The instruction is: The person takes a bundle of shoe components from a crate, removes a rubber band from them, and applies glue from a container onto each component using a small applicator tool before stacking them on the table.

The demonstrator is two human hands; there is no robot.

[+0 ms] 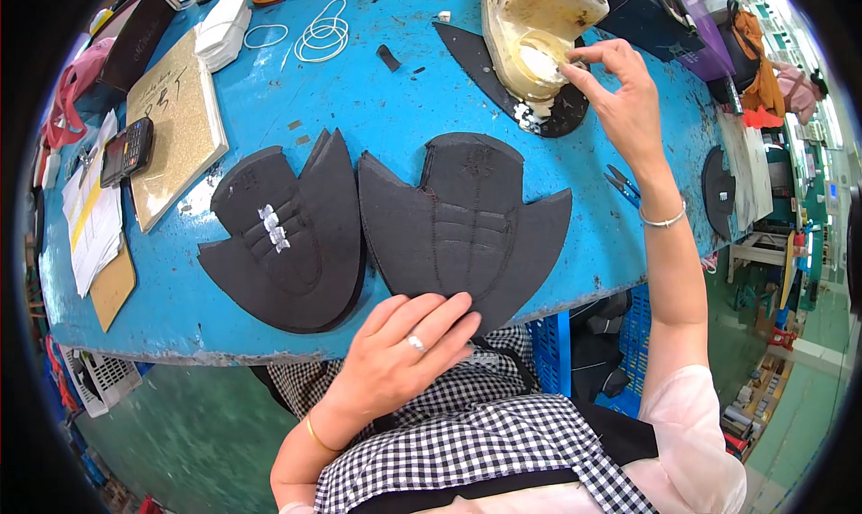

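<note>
A black-and-white checked garment is seen nearest, at the lower edge, worn by the person. Just above it, the left hand is laid flat with fingers loosely spread on the near tip of a black shoe-upper piece, which is pressed against the blue worktop at its near edge. This piece is spread like a fan, its long axis running from the near tip away towards a squared tongue end at the far side, with its wings pointing left and right. Just to its left a second black upper piece is laid, touching or nearly touching the first, tilted a little to the left and bearing a few small white tabs. Blue-handled snips are seen to the right, beside the right forearm. A gold-coloured board with a dark handset at its left edge is placed at the left. Farther off, white elastic loops are lying on the worktop. At the far right, a yellowish glue container is set on a dark cut piece; pale glue is seen in its round opening, where the right hand is held with its fingertips pinched together; whether anything is gripped cannot be told.
</note>
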